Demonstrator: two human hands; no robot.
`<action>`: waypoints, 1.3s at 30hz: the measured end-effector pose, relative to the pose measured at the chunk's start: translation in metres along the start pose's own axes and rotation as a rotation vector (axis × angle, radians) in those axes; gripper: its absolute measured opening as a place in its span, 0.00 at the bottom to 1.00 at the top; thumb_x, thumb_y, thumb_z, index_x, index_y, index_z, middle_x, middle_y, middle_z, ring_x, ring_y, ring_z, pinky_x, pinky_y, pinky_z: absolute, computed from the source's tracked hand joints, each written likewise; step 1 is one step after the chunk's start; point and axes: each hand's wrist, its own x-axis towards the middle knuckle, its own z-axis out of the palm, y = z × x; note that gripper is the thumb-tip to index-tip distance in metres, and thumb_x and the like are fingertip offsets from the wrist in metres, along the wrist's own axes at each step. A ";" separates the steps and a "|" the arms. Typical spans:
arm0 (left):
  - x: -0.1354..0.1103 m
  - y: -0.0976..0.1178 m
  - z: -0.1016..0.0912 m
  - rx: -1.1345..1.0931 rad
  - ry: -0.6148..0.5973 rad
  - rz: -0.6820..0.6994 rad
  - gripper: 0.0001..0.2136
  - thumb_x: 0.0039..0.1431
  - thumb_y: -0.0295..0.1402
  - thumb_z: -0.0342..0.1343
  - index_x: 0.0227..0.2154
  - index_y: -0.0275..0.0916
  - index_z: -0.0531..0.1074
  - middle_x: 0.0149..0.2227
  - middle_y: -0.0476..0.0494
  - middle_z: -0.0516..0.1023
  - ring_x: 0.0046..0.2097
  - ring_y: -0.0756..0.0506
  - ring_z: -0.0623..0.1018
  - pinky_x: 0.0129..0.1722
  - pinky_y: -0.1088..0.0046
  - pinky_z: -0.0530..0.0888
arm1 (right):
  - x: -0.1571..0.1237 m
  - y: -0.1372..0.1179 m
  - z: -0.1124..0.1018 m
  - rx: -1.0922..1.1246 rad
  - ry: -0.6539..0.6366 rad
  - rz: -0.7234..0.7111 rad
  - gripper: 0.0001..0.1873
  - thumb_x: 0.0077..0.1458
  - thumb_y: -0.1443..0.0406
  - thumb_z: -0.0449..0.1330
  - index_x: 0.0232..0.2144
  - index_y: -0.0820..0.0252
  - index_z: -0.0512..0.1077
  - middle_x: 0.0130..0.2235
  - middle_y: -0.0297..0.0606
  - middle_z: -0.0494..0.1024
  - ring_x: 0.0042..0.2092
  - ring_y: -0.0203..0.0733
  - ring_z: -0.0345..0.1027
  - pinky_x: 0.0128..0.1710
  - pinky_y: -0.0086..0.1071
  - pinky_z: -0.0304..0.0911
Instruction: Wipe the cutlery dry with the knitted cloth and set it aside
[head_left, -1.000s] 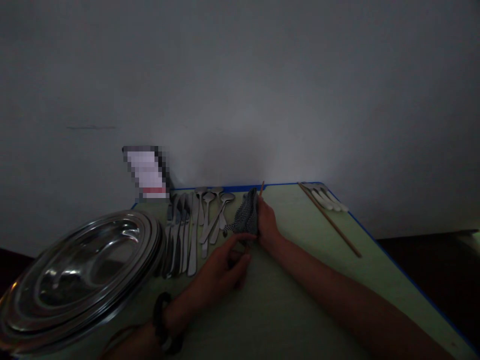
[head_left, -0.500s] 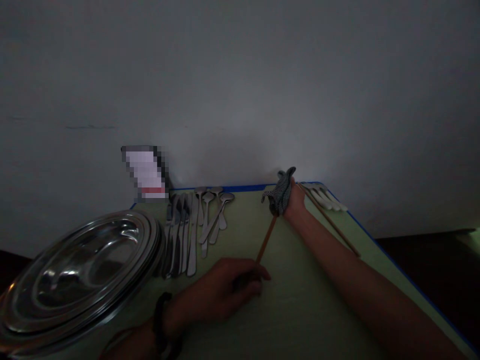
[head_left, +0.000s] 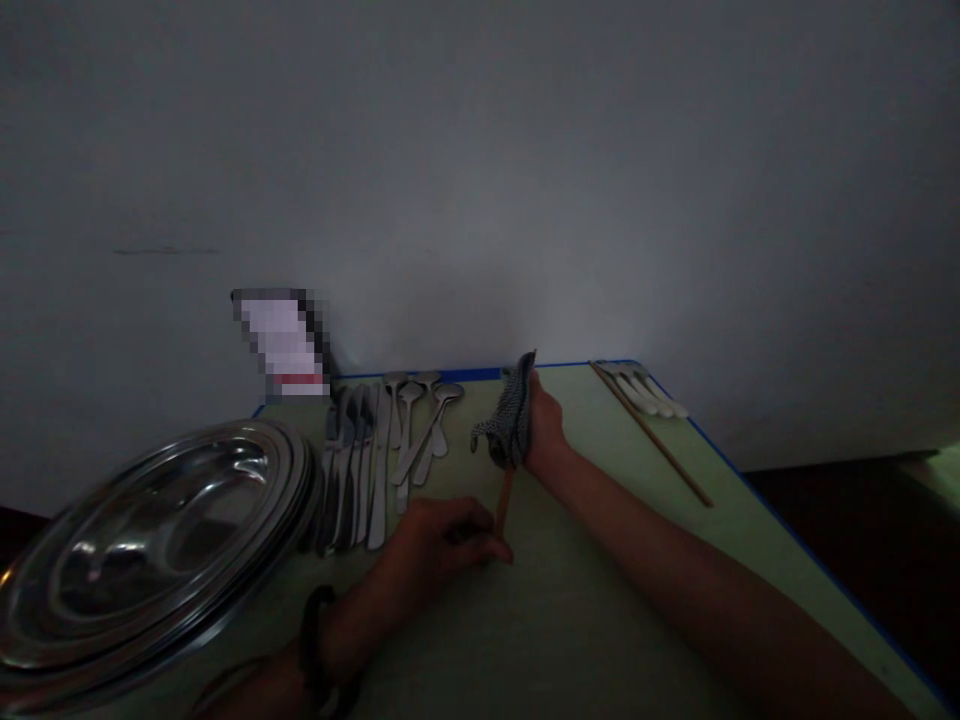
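Dining area: platters (head_left: 169, 535), spoons (head_left: 409, 394)

We see a pale green desk (head_left: 525, 640) with blue edging (head_left: 469, 376). Stacked oval metal dishes (head_left: 217, 510) fill its near left, with table knives (head_left: 377, 480) in a row just beside them, then overlapping spoons (head_left: 410, 394). On our far right, a thin wooden stick (head_left: 651, 436) lies slantwise beside white-handled utensils (head_left: 645, 396).

Left hand (head_left: 429, 545) pinching, low; right hand (head_left: 547, 425) gripping farther forward.
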 end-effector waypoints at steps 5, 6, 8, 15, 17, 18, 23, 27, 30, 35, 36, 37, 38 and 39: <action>0.001 0.010 -0.003 0.037 0.038 -0.054 0.10 0.53 0.32 0.55 0.20 0.36 0.74 0.17 0.52 0.75 0.21 0.52 0.73 0.22 0.82 0.66 | -0.020 0.002 0.011 0.110 -0.012 0.153 0.16 0.52 0.54 0.52 0.21 0.58 0.65 0.16 0.27 0.66 0.17 0.33 0.58 0.18 0.27 0.54; 0.002 0.010 -0.003 0.056 0.057 -0.051 0.10 0.53 0.32 0.54 0.19 0.36 0.74 0.17 0.52 0.74 0.20 0.53 0.72 0.21 0.82 0.65 | -0.021 0.001 0.012 0.117 -0.012 0.169 0.15 0.52 0.55 0.52 0.22 0.58 0.66 0.16 0.28 0.66 0.17 0.32 0.58 0.18 0.27 0.54; 0.004 0.009 -0.003 0.103 0.116 -0.034 0.10 0.53 0.32 0.54 0.19 0.37 0.74 0.16 0.53 0.73 0.19 0.53 0.70 0.21 0.82 0.65 | -0.023 -0.002 0.015 0.132 -0.001 0.230 0.14 0.52 0.57 0.52 0.21 0.59 0.65 0.16 0.29 0.66 0.18 0.32 0.58 0.19 0.27 0.57; 0.006 0.005 -0.006 0.061 0.260 0.034 0.11 0.55 0.34 0.50 0.23 0.37 0.73 0.17 0.53 0.71 0.18 0.54 0.68 0.20 0.82 0.65 | -0.030 -0.025 0.024 0.245 -0.252 0.327 0.10 0.47 0.62 0.47 0.22 0.58 0.64 0.20 0.33 0.70 0.26 0.37 0.66 0.28 0.32 0.65; 0.006 0.005 -0.006 0.050 0.276 0.039 0.11 0.55 0.35 0.51 0.22 0.36 0.73 0.16 0.54 0.69 0.17 0.54 0.67 0.19 0.82 0.64 | -0.032 -0.022 0.026 0.264 -0.232 0.323 0.04 0.45 0.65 0.51 0.26 0.59 0.65 0.24 0.32 0.71 0.28 0.37 0.67 0.30 0.32 0.65; 0.006 0.005 -0.006 0.051 0.284 0.041 0.11 0.55 0.35 0.51 0.21 0.36 0.72 0.15 0.54 0.69 0.17 0.54 0.67 0.19 0.82 0.64 | -0.033 -0.019 0.026 0.257 -0.207 0.298 0.05 0.43 0.66 0.54 0.29 0.58 0.64 0.26 0.31 0.72 0.28 0.36 0.67 0.31 0.32 0.65; 0.004 0.007 -0.004 0.081 0.258 0.043 0.15 0.56 0.35 0.49 0.16 0.36 0.70 0.14 0.54 0.68 0.17 0.55 0.67 0.19 0.82 0.64 | -0.038 -0.003 0.025 0.098 -0.039 0.114 0.15 0.44 0.64 0.59 0.36 0.54 0.61 0.33 0.31 0.72 0.31 0.36 0.67 0.33 0.33 0.65; 0.003 0.006 -0.004 0.072 0.238 0.033 0.16 0.57 0.35 0.49 0.16 0.37 0.69 0.14 0.53 0.70 0.16 0.54 0.67 0.18 0.82 0.63 | -0.046 -0.001 0.026 0.004 0.018 -0.006 0.14 0.46 0.62 0.59 0.37 0.55 0.62 0.36 0.33 0.72 0.37 0.37 0.67 0.38 0.33 0.63; 0.004 0.003 -0.004 0.099 0.231 0.020 0.16 0.56 0.36 0.50 0.14 0.37 0.68 0.14 0.52 0.71 0.17 0.54 0.68 0.19 0.81 0.64 | -0.050 0.003 0.025 -0.044 -0.014 -0.015 0.14 0.45 0.62 0.59 0.36 0.55 0.63 0.36 0.33 0.72 0.39 0.39 0.67 0.38 0.32 0.63; 0.005 0.003 -0.003 0.177 0.207 -0.012 0.18 0.57 0.39 0.49 0.15 0.37 0.69 0.14 0.52 0.71 0.17 0.52 0.69 0.20 0.80 0.63 | -0.050 0.012 0.022 -0.093 -0.004 0.007 0.13 0.45 0.62 0.59 0.35 0.53 0.63 0.34 0.31 0.72 0.39 0.39 0.67 0.36 0.31 0.63; 0.004 0.004 -0.003 0.191 0.205 -0.019 0.18 0.57 0.39 0.48 0.15 0.37 0.69 0.14 0.52 0.71 0.18 0.52 0.69 0.20 0.80 0.63 | -0.049 0.013 0.022 -0.102 0.001 0.007 0.13 0.45 0.62 0.59 0.35 0.53 0.63 0.34 0.31 0.72 0.39 0.39 0.67 0.36 0.31 0.63; 0.004 0.005 -0.003 0.201 0.204 -0.024 0.19 0.58 0.39 0.47 0.15 0.37 0.70 0.14 0.51 0.71 0.18 0.52 0.69 0.20 0.80 0.63 | -0.049 0.013 0.022 -0.109 0.002 0.009 0.13 0.45 0.62 0.59 0.35 0.53 0.63 0.34 0.31 0.72 0.38 0.39 0.67 0.36 0.31 0.63; 0.004 0.006 -0.003 0.204 0.203 -0.028 0.19 0.58 0.39 0.47 0.15 0.36 0.70 0.14 0.51 0.71 0.18 0.52 0.69 0.20 0.79 0.62 | -0.049 0.012 0.022 -0.115 0.002 0.012 0.13 0.45 0.61 0.59 0.36 0.53 0.63 0.35 0.31 0.72 0.38 0.39 0.67 0.36 0.31 0.62; 0.003 0.007 -0.003 0.199 0.204 -0.035 0.20 0.58 0.39 0.46 0.15 0.36 0.70 0.15 0.51 0.70 0.18 0.52 0.69 0.20 0.79 0.62 | -0.050 0.012 0.022 -0.119 0.000 0.015 0.13 0.45 0.61 0.59 0.36 0.54 0.63 0.35 0.31 0.72 0.38 0.39 0.67 0.36 0.31 0.62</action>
